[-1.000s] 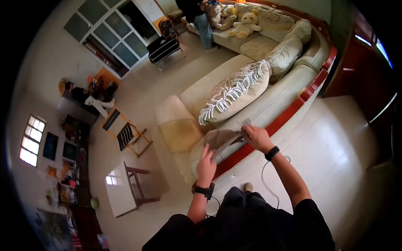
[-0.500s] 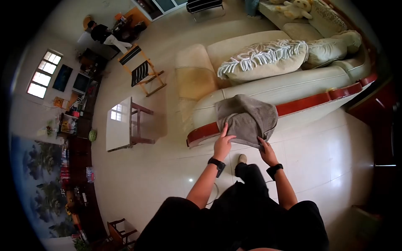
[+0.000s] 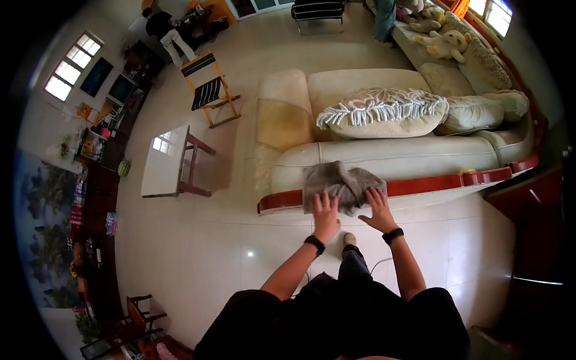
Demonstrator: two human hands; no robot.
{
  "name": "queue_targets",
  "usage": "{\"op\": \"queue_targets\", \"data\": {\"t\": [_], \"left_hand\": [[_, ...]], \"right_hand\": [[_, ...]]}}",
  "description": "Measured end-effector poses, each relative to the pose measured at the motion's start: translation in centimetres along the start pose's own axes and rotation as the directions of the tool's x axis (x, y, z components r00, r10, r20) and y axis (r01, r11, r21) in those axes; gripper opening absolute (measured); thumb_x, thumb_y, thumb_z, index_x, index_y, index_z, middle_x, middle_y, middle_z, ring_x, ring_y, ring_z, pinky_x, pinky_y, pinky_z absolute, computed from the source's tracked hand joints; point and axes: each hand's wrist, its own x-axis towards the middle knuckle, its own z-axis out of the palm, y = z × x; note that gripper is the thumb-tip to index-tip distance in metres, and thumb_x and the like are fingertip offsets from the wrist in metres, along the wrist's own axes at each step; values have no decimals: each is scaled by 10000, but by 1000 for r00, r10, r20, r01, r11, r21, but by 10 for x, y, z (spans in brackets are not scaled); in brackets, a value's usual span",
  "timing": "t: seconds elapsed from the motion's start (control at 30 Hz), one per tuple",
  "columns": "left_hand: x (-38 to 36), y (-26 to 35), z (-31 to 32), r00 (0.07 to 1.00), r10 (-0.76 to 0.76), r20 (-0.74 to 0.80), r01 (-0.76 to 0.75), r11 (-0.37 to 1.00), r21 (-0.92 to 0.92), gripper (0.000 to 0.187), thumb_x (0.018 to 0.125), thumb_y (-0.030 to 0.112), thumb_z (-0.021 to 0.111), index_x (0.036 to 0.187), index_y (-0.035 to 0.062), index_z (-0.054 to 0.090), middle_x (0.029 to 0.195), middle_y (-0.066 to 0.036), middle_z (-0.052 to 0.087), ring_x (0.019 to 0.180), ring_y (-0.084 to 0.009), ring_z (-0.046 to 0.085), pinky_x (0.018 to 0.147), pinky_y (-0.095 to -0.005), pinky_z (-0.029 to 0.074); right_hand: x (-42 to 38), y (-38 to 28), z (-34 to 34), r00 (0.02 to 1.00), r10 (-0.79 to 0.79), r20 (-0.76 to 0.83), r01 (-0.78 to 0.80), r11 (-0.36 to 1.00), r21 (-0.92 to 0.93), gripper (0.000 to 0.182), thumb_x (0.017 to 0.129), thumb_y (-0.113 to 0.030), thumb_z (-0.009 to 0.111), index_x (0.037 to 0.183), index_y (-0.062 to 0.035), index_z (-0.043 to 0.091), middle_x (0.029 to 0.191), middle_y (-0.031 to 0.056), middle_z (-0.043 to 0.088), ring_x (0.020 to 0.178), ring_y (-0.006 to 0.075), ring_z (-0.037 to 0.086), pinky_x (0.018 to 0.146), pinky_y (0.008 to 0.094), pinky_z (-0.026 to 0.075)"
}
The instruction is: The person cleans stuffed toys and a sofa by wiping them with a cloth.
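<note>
A grey-brown cloth (image 3: 337,179) lies crumpled over the red wooden trim (image 3: 426,185) along the back of a cream sofa (image 3: 384,157). My left hand (image 3: 326,217) is at the cloth's lower left part, fingers spread and pointing up. On the cloth's right side, my right hand (image 3: 378,211) rests its fingertips on or just over the fabric, with the thumb out to the side. Neither hand grips the cloth. Whether the palms touch it cannot be made out.
Fringed cushions (image 3: 387,114) lie on the sofa seat. A white-topped table (image 3: 165,162) and a folding chair (image 3: 209,93) stand to the left. One person (image 3: 162,30) is at the upper left; another person's legs (image 3: 384,21) show at the top.
My hands have let go of the cloth's lower edge and their fingers have spread. The cloth now lies flatter against the trim. The view has shifted, showing more of the room's far end.
</note>
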Motion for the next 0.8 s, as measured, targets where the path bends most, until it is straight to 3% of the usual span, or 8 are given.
{"op": "queue_targets", "data": {"t": [0.07, 0.1, 0.2, 0.3, 0.37, 0.5, 0.7, 0.8], "left_hand": [[15, 10, 38, 998, 55, -36, -49, 985, 164, 846, 693, 211, 701, 1362, -116, 301, 1458, -357, 175, 1382, -501, 101, 1079, -647, 112], [24, 20, 47, 999, 12, -38, 0, 954, 299, 826, 724, 232, 668, 1353, -143, 286, 1458, -373, 148, 1382, -523, 72, 1078, -655, 90], [41, 22, 52, 994, -16, -110, 51, 943, 328, 785, 755, 248, 643, 1376, -91, 303, 1458, -327, 226, 1381, -474, 167, 1101, -611, 122], [50, -21, 49, 963, 235, -134, -157, 888, 433, 720, 782, 261, 634, 1419, 81, 350, 1419, -174, 402, 1330, -315, 357, 1115, -483, 233], [51, -47, -12, 948, 318, -22, -302, 919, 254, 754, 758, 290, 668, 1425, 132, 355, 1438, -104, 398, 1332, -260, 363, 1110, -461, 253], [55, -93, -37, 886, 454, 100, -463, 880, 108, 802, 741, 364, 719, 1419, 142, 351, 1405, -51, 424, 1282, -231, 407, 1105, -447, 253], [57, -122, -38, 888, 460, -20, -461, 885, -66, 818, 657, 401, 770, 1332, 85, 436, 1148, -86, 538, 1071, -240, 525, 924, -433, 398], [56, -160, -55, 931, 341, 129, -295, 913, -283, 689, 572, 424, 806, 1074, 19, 564, 1052, -137, 598, 967, -314, 586, 815, -411, 467]], "right_hand": [[19, -12, 6, 953, 98, 288, -2, 948, -318, 1124, 604, -509, 792, 1443, 3, 248, 1497, 239, 206, 1374, 470, 170, 1090, 607, 160], [18, 3, 29, 966, 54, 254, 29, 949, -313, 1272, 530, -605, 781, 1455, 37, 189, 1517, 255, 146, 1393, 487, 93, 1077, 655, 75], [27, -8, 30, 949, 116, 293, 22, 904, -427, 1226, 545, -552, 795, 1462, 1, 200, 1519, 224, 175, 1411, 440, 102, 1090, 638, 83], [48, -10, 17, 959, 86, 268, 17, 932, -362, 1033, 606, -451, 790, 1433, -60, 309, 1464, 169, 313, 1400, 363, 208, 1103, 599, 140], [73, 5, 18, 982, -62, 176, 118, 938, -327, 767, 599, -300, 776, 1285, -108, 495, 1245, 87, 544, 1251, 281, 431, 1076, 520, 262], [100, -7, -1, 910, -112, 399, 199, 963, -183, 737, 540, -316, 794, 1202, -115, 543, 1177, 57, 587, 1156, 266, 490, 987, 489, 346], [94, -46, 57, 925, -52, 377, 163, 949, -270, 744, 565, -297, 744, 1221, -41, 506, 1185, 124, 559, 1142, 299, 485, 1012, 473, 303], [103, -93, 101, 922, -164, 351, 259, 935, -242, 737, 562, -276, 722, 1203, 9, 493, 1199, 162, 546, 1166, 316, 471, 1010, 472, 309]]}}
